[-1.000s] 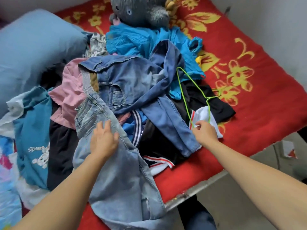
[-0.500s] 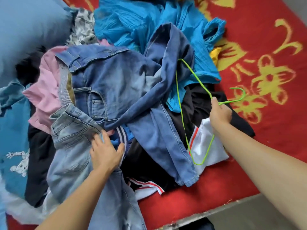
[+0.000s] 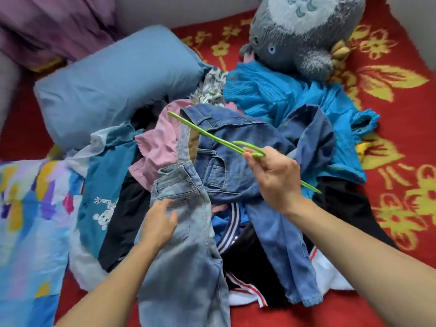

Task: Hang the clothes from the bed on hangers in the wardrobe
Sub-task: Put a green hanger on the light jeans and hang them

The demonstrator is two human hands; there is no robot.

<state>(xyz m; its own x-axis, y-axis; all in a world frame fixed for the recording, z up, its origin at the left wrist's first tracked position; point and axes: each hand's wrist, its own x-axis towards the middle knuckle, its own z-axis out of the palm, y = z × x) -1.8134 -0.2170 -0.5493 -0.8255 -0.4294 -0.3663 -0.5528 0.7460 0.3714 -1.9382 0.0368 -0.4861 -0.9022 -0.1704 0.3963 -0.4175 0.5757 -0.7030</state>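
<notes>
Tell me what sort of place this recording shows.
Most likely a bedroom in a home: a red floral bedcover, a blue pillow and a grey plush toy lying on it, and a heap of clothes spread over the middle.

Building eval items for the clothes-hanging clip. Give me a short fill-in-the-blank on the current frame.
The right hand holds a ____ hanger.
The left hand rests on the pale jeans, not on the ____ pillow.
The grey plush toy sits on the ____ bed cover.
Missing words: green; blue; red.
</notes>
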